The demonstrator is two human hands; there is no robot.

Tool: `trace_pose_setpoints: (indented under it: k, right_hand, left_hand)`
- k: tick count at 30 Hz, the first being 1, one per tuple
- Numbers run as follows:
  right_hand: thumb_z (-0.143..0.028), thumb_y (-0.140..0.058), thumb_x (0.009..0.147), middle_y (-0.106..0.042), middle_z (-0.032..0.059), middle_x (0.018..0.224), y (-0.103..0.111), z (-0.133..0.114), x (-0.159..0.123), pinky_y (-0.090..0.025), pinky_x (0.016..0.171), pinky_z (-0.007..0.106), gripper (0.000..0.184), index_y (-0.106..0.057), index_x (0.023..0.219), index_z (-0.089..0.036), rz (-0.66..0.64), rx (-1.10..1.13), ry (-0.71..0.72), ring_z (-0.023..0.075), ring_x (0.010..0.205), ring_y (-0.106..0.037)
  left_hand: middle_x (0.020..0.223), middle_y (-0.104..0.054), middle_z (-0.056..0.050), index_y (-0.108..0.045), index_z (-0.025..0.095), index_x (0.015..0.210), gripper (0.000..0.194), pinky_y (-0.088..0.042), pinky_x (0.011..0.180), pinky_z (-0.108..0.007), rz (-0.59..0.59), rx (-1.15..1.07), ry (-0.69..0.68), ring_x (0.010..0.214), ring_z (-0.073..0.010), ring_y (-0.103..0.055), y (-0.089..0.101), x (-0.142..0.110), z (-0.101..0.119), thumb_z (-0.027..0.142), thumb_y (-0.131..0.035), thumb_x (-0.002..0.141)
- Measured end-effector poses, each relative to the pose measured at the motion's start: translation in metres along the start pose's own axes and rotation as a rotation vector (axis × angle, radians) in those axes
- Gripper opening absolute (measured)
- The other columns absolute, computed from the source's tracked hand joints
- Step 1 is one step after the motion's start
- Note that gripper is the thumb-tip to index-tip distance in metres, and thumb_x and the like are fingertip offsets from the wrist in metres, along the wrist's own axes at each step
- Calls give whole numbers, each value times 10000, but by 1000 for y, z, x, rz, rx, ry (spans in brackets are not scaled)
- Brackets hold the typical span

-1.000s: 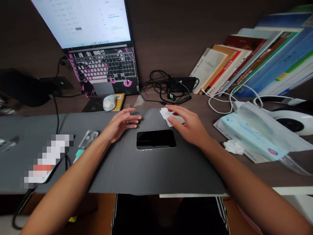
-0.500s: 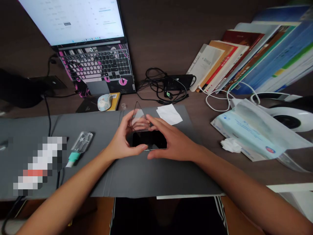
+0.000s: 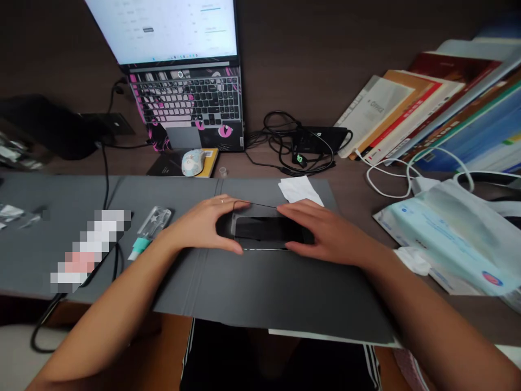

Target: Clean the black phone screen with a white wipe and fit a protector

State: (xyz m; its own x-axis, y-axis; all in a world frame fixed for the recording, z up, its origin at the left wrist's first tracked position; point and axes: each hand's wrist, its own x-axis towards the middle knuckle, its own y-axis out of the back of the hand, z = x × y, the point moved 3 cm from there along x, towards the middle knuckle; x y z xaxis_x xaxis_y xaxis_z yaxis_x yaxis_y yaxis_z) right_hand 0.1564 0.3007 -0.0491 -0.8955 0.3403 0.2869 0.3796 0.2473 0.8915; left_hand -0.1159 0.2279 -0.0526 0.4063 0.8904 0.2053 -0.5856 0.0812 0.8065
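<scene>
A black phone (image 3: 266,236) lies flat, screen up, on the grey desk mat (image 3: 260,288). A clear glass screen protector (image 3: 262,207) with a thin dark edge is over the phone, its far edge tilted slightly up. Its left end is gripped by my left hand (image 3: 205,224), thumb at the near side and fingers at the far side. My right hand (image 3: 325,231) grips the other end in the same way, covering the phone's right end. Whether the glass touches the phone, I cannot tell. Just beyond my right fingers rests a white wipe (image 3: 300,190).
A laptop (image 3: 187,103) stands at the back with a mouse (image 3: 192,162) before it. Coiled black cables (image 3: 301,144) lie behind the mat. Books (image 3: 407,108) lean at right, above a tissue pack (image 3: 443,233). A small clear bottle (image 3: 152,225) lies left of my forearm.
Both hands have come together around the phone. The glass, first upright in my left hand, is now held by both and lowered nearly flat over the screen. My right hand has left the wipe.
</scene>
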Motion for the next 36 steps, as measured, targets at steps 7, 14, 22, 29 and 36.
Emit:
trace_pose_setpoints:
  k: [7, 14, 22, 29, 36]
  right_hand:
    - [-424, -617, 946, -622, 87, 1401, -6, 0, 0, -510, 1079, 468, 592, -493, 1495, -239, -71, -32, 32, 279, 1291, -567]
    - [-419, -620, 950, -576, 96, 1469, -10, 4, -1, -479, 1125, 482, 589, -514, 1484, -196, -132, -61, 17, 290, 1367, -522]
    - [-440, -619, 950, -551, 81, 1497, -10, 9, -3, -481, 1116, 497, 573, -541, 1476, -227, -164, -38, 13, 292, 1370, -512]
    - [-469, -611, 955, -560, 85, 1487, -9, 10, -3, -486, 1102, 489, 559, -569, 1452, -216, -161, -24, 17, 287, 1356, -516]
    - [-505, -601, 958, -552, 75, 1495, -9, 12, -3, -492, 1094, 489, 580, -555, 1465, -227, -177, -30, -1, 281, 1351, -521]
  left_hand:
    - [1297, -656, -103, -574, 258, 1428, 914, -473, 1047, -454, -95, 152, 76, 1211, -324, -590, 4, -2, -5, 712, -811, 671]
    - [1271, -636, -89, -610, 244, 1380, 801, -470, 1032, -419, -169, 148, 66, 1191, -299, -588, 4, -3, -6, 669, -799, 728]
    - [1264, -629, -95, -643, 192, 1328, 697, -476, 1013, -394, -219, 215, 54, 1183, -283, -582, 4, -1, 1, 605, -787, 786]
    - [1259, -621, -95, -634, 186, 1340, 677, -479, 1017, -408, -212, 234, 51, 1175, -280, -579, 1, 1, 3, 564, -787, 799]
    - [1245, -626, -96, -637, 180, 1339, 672, -486, 997, -398, -200, 231, 43, 1153, -276, -586, 0, 1, 3, 561, -783, 804]
